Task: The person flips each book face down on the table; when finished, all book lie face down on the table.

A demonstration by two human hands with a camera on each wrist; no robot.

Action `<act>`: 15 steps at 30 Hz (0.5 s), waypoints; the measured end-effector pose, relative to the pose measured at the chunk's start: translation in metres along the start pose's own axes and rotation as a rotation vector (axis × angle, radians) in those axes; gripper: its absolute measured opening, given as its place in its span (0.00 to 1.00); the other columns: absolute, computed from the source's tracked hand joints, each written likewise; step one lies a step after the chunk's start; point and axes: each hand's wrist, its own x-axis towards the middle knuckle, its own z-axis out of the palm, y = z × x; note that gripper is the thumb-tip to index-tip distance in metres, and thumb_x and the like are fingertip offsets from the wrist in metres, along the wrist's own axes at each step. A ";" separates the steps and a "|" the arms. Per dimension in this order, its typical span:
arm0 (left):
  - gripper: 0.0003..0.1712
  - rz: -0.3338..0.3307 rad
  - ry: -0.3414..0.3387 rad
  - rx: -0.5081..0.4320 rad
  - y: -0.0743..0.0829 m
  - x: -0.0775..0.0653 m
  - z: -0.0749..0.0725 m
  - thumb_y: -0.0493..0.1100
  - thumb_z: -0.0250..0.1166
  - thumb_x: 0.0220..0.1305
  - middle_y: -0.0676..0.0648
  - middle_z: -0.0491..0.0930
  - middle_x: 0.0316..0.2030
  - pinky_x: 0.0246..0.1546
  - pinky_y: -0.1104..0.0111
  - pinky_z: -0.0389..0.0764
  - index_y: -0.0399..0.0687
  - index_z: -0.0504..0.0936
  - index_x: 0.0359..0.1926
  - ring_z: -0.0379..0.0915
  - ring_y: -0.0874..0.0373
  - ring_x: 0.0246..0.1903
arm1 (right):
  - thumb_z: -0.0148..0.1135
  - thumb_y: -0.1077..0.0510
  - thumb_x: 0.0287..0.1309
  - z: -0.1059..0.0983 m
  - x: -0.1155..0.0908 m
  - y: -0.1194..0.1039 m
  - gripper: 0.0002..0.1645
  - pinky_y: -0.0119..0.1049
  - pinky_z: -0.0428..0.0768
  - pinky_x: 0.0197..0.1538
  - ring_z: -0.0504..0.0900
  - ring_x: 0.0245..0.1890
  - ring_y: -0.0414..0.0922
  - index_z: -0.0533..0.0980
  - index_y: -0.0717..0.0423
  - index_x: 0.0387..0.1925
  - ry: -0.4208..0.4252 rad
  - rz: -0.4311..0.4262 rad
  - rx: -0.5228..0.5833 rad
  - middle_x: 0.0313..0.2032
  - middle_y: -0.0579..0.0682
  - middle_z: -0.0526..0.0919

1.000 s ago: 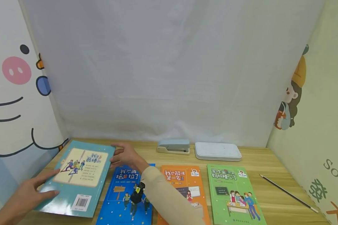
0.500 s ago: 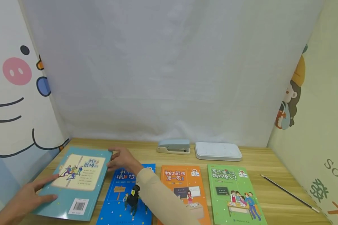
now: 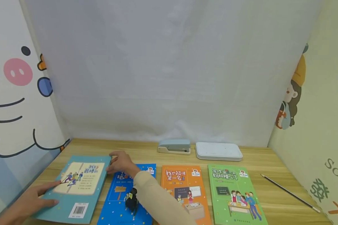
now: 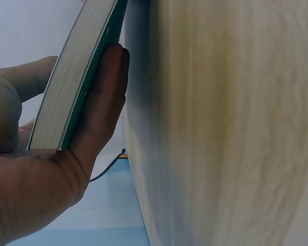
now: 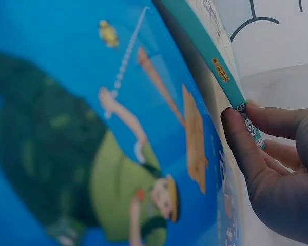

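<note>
A teal book (image 3: 85, 178), back cover up with a barcode, lies between my two hands at the table's left. My left hand (image 3: 31, 200) grips its left edge; in the left wrist view, its page edges (image 4: 74, 77) sit between thumb and fingers, with the fingers underneath, over the wood. My right hand (image 3: 122, 162) pinches the upper right corner, and in the right wrist view thumb and fingers hold the end of the teal spine (image 5: 220, 72). Beneath the right forearm lies a blue book (image 3: 115, 206), partly hidden by hand and sleeve.
An orange book (image 3: 197, 200) and a green book (image 3: 222, 203) lie face up in a row right of the blue one. Behind them stand a stapler (image 3: 174, 146) and a pale case (image 3: 218, 151). A pencil (image 3: 290, 193) lies at the right. A white curtain (image 3: 169, 78) hangs behind.
The teal book has come down and nearer to me at its far edge, both hands keeping hold of it. My right hand has shifted slightly left. The other books have not moved.
</note>
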 end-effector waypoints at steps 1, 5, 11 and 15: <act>0.49 -0.011 0.001 0.004 -0.001 0.001 0.001 0.49 0.73 0.60 0.14 0.52 0.66 0.55 0.40 0.73 0.30 0.57 0.71 0.61 0.22 0.59 | 0.66 0.79 0.51 0.000 0.000 0.001 0.38 0.47 0.88 0.41 0.88 0.40 0.60 0.73 0.61 0.65 0.001 0.002 -0.009 0.44 0.61 0.83; 0.51 -0.040 -0.006 0.015 -0.006 0.007 0.002 0.52 0.75 0.57 0.16 0.52 0.67 0.55 0.38 0.73 0.30 0.59 0.71 0.58 0.20 0.60 | 0.68 0.78 0.51 0.001 -0.001 0.004 0.38 0.46 0.89 0.39 0.88 0.38 0.60 0.73 0.60 0.65 0.011 0.008 -0.030 0.45 0.61 0.84; 0.52 -0.065 -0.013 0.052 -0.012 0.014 0.003 0.53 0.76 0.55 0.15 0.56 0.64 0.57 0.35 0.70 0.32 0.60 0.71 0.59 0.21 0.59 | 0.69 0.77 0.49 0.003 0.000 0.005 0.38 0.43 0.88 0.37 0.89 0.36 0.59 0.74 0.60 0.64 0.029 0.013 -0.070 0.42 0.59 0.84; 0.49 -0.067 -0.001 0.103 -0.009 0.013 0.003 0.51 0.75 0.56 0.14 0.60 0.61 0.56 0.34 0.69 0.32 0.61 0.70 0.61 0.22 0.58 | 0.69 0.78 0.49 0.005 0.000 0.002 0.37 0.43 0.89 0.36 0.89 0.36 0.59 0.74 0.62 0.63 0.037 0.018 -0.085 0.42 0.60 0.83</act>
